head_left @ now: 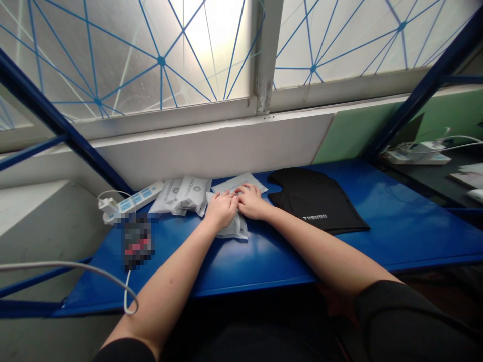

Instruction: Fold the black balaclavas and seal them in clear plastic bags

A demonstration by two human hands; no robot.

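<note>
My left hand (222,208) and my right hand (251,201) lie side by side, with fingers bent and thumbs close together, over a white packet (237,229). The packet's near end sticks out below my hands; its middle is hidden under them. A flat white packet (243,182) lies just behind my fingers. Close by on the left are two puffy white packets with dark print, one upper packet (193,193) overlapping another packet (164,198). To the right of my right hand lies a folded black cloth item (317,201) with light lettering.
The blue table (400,216) stands against a wall below patterned windows. A white power strip (139,197) with a plug is at the back left. A blurred-out device (138,244) lies in front of it. A pale cable (75,265) loops across the left arm's side.
</note>
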